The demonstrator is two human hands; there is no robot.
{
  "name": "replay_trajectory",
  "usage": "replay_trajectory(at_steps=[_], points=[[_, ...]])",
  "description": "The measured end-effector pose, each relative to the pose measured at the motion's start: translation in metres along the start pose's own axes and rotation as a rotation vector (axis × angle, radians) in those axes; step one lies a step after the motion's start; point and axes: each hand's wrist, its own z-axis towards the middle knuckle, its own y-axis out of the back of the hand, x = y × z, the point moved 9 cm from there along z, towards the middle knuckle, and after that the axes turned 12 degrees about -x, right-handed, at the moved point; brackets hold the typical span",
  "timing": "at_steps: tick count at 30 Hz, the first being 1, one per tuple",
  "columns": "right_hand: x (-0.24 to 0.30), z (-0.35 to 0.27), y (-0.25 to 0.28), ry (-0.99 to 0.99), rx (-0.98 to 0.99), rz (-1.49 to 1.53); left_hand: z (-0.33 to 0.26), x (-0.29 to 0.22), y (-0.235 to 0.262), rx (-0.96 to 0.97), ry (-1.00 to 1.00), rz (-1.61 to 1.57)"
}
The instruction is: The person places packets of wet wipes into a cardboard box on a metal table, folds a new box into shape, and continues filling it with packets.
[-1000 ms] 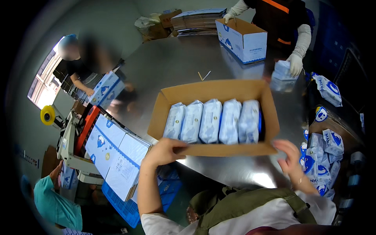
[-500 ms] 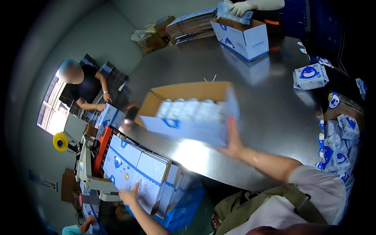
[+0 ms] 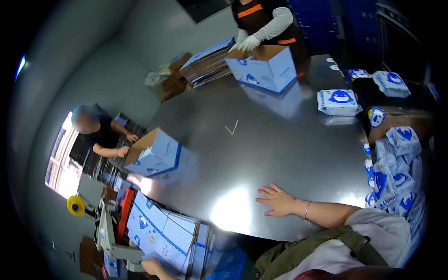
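At the near left, the flattened cartons (image 3: 161, 228) are standing tilted in a stack just beside the table (image 3: 289, 154), and their outermost face is showing white panels, a dark blue wavy-edged band, a blue cartoon animal, a small yellow round mark and fine dark print. Several more are fanning out behind it to the right, their thin brown edges catching the eye, with a blue crate (image 3: 231, 259) showing below. The left hand (image 3: 154, 267) is reaching the stack's near lower edge, but whether its fingers are pinching a sheet I cannot tell. The right hand (image 3: 276, 200) is spreading its fingers palm down at the table's near side, holding nothing. Farther left, an open carton (image 3: 163, 151) is sitting near a co-worker (image 3: 105, 135), its brown inside facing up.
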Motion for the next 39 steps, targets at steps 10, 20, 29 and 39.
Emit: replay_trajectory(at_steps=[10, 20, 29, 39], points=[[-0.064, 0.050, 0.079, -0.386, -0.699, 1.517, -0.254, -0.165, 0.208, -0.114, -0.487, -1.423], [-0.046, 0.018, 0.327, 0.085, -0.604, 0.394, -0.442, -0.244, 0.270, 1.791, -1.258, -0.880], [-0.021, -0.007, 0.252, 0.205, 0.069, 0.208, -0.551, -0.229, 0.523, 2.169, -2.099, -2.232], [-0.011, -0.023, 0.234, 0.206, 0.175, 0.236, -0.574, -0.213, 0.551, 2.341, -1.899, -2.349]])
